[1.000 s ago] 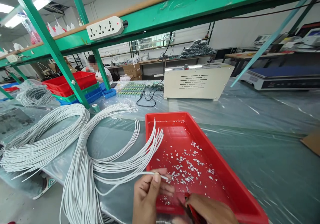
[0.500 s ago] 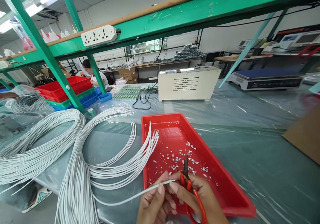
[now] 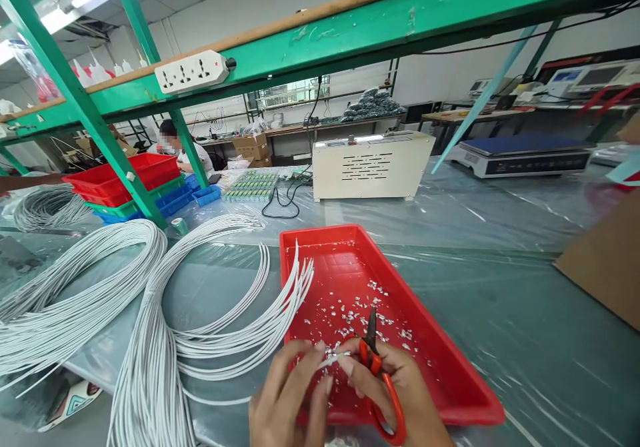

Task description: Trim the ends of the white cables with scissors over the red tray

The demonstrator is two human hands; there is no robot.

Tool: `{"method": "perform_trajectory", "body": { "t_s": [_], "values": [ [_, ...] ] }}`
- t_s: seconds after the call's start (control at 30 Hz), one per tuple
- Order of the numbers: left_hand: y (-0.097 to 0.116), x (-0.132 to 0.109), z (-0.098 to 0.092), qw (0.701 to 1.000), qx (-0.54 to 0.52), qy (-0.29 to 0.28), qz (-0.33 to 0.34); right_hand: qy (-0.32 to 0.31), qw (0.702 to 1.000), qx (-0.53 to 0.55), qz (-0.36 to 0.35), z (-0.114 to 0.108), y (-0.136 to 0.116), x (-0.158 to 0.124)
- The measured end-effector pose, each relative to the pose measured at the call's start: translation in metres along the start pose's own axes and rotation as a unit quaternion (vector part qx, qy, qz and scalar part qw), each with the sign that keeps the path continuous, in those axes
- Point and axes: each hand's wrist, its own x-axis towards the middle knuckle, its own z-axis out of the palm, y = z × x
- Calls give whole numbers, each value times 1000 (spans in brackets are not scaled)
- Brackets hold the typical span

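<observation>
My left hand (image 3: pixel 290 394) pinches the end of a white cable (image 3: pixel 327 362) over the near end of a red tray (image 3: pixel 450 374). My right hand (image 3: pixel 395 394) grips red-handled scissors (image 3: pixel 375 367), blades pointing up and closed, and its fingertips touch the same cable end. Silvery foil scraps (image 3: pixel 360 317) litter the tray floor. A fan of white cable ends (image 3: pixel 295 287) rests over the tray's left rim.
Large bundles of white cables (image 3: pixel 100 287) lie to the left on the plastic-covered table. A beige machine (image 3: pixel 367 165) stands behind the tray. Stacked red, green and blue bins (image 3: pixel 130 180) sit at the back left by a green rack post. Cardboard (image 3: pixel 607 260) lies right. A person sits beyond.
The right hand came up from below the tray edge with the scissors and met the left hand at the cable end. The left hand has shifted its grip closer to the tip.
</observation>
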Motion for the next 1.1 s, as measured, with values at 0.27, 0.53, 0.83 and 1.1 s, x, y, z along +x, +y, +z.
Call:
{"method": "perform_trajectory", "body": {
  "t_s": [0.27,0.53,0.83,1.1],
  "values": [
    [-18,16,16,997,30,-46,60,-1,1000,14,20,-3,-1,5],
    [-31,12,12,981,72,-91,157,-12,999,20,30,-7,5,9],
    [-34,8,12,970,117,-96,189,-25,999,30,31,-11,9,9],
    [-33,10,8,966,99,-177,158,-27,998,29,41,-7,0,9]
  ]
}}
